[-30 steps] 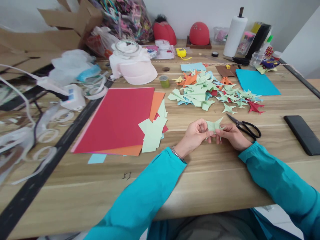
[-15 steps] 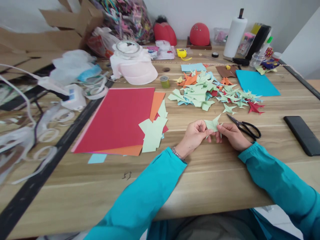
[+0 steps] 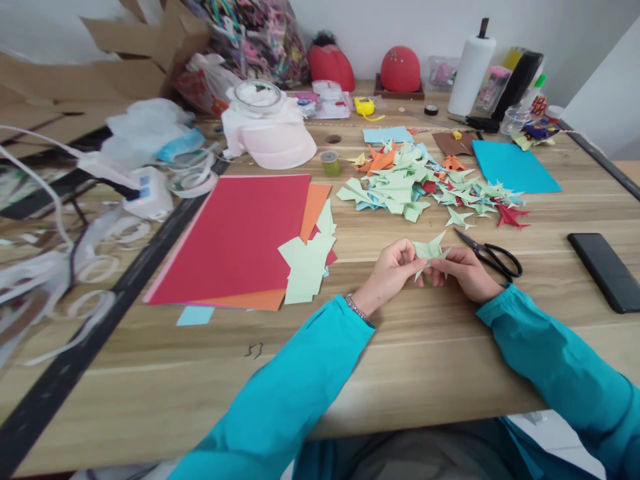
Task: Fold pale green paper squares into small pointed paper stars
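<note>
Between my two hands is a pale green folded paper star [image 3: 431, 249], its points sticking out above and below the fingers. My left hand [image 3: 393, 270] pinches its left side, and my right hand [image 3: 465, 270] grips the right side, thumb on top. Just right of my right hand lie scissors [image 3: 493, 257] with black handles, blades pointing up and left. Beyond the hands spreads a pile of folded paper pieces [image 3: 397, 180], mostly pale green with some orange, blue and red. One green star [image 3: 459, 218] and a red star [image 3: 511, 215] lie at its near edge.
Left of my hands lie red paper sheets [image 3: 245, 233] with pale green cut strips [image 3: 306, 270] on their corner. A black phone [image 3: 605, 270] is at the right, a blue sheet [image 3: 515, 165] behind. Cables and tape rolls [image 3: 103, 267] clutter the far left.
The thumbs have shifted on the green paper star, and more of its points and centre now show. Both hands stay in nearly the same place.
</note>
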